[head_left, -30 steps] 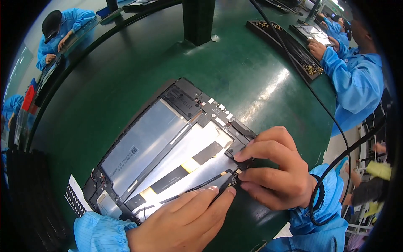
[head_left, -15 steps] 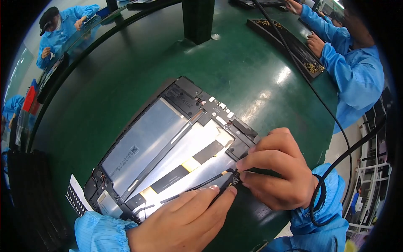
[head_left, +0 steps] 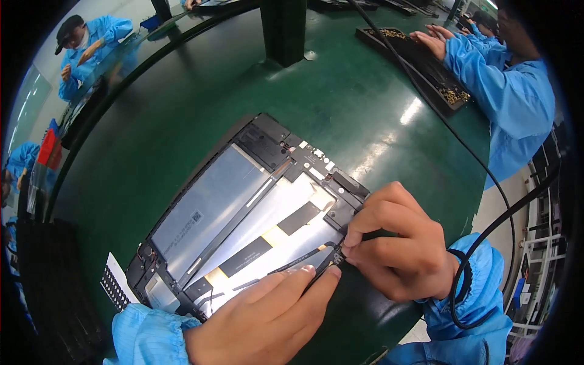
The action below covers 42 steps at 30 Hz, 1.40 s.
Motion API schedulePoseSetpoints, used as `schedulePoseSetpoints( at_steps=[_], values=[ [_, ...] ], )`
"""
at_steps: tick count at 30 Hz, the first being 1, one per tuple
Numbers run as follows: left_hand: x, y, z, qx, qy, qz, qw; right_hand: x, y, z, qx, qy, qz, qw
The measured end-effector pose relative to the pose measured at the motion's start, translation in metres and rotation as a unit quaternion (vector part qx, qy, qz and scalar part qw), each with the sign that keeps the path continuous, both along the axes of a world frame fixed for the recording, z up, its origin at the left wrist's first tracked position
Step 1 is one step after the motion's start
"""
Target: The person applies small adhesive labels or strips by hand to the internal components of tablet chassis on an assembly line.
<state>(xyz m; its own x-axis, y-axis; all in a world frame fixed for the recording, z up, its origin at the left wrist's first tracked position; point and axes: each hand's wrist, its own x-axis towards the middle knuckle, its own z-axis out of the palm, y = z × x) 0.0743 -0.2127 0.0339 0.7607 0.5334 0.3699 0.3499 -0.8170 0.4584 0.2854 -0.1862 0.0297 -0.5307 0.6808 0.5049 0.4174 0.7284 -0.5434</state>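
We take the opened tablet-like device as the landmark; it lies tilted on the green tabletop (head_left: 340, 109), and all places below refer to it. Beyond its far right, we see a co-worker in a blue jacket (head_left: 517, 103). Straight beyond it stands a dark green post (head_left: 283, 30). The device (head_left: 264, 210) itself lies with its interior facing up, a silver battery panel (head_left: 210, 204) filling its left portion. Beyond its far right corner, we find a long black tray (head_left: 382, 53) of gold-ended parts, and a black cable (head_left: 480, 155) passes well to its right. Our left hand (head_left: 267, 316) lies over its near edge, fingers extended and close together; the thumb is hidden, and we cannot tell whether it grips anything. Our right hand (head_left: 401, 243) is at its right edge, thumb and index fingertips nearly closed against a small dark part (head_left: 337, 252); whether they grip it is hidden. At its near left corner, a dotted white card (head_left: 115, 286) stands out. On its silver plate, we note a thin black ribbon (head_left: 304, 260).
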Motion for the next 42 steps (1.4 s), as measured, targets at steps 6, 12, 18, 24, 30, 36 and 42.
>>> schedulePoseSetpoints(
  at_steps=[6, 12, 18, 24, 30, 36, 42],
  values=[
    [0.002, 0.006, 0.008, -0.004, 0.065, -0.030, 0.997, 0.003, 0.000, 0.001, -0.052, 0.016, -0.031, 0.998],
    [-0.002, 0.009, 0.005, 0.041, 0.096, -0.056, 0.993, -0.002, 0.001, -0.004, -0.085, 0.050, -0.047, 0.994],
    [-0.004, 0.010, 0.006, 0.017, 0.096, -0.068, 0.993, -0.005, 0.002, -0.006, -0.072, 0.062, -0.046, 0.994],
    [-0.003, 0.012, 0.018, -0.045, 0.102, -0.073, 0.991, 0.006, 0.008, -0.012, -0.108, 0.112, -0.031, 0.987],
    [-0.016, -0.004, 0.034, -0.090, 0.131, 0.004, 0.987, 0.010, 0.008, -0.010, -0.124, 0.109, -0.014, 0.986],
    [-0.001, -0.006, 0.021, -0.054, 0.098, 0.016, 0.994, 0.007, 0.006, -0.010, -0.108, 0.085, -0.005, 0.990],
    [0.001, -0.005, 0.004, 0.083, 0.079, 0.005, 0.993, 0.002, 0.003, -0.011, -0.097, 0.074, -0.017, 0.992]
  ],
)
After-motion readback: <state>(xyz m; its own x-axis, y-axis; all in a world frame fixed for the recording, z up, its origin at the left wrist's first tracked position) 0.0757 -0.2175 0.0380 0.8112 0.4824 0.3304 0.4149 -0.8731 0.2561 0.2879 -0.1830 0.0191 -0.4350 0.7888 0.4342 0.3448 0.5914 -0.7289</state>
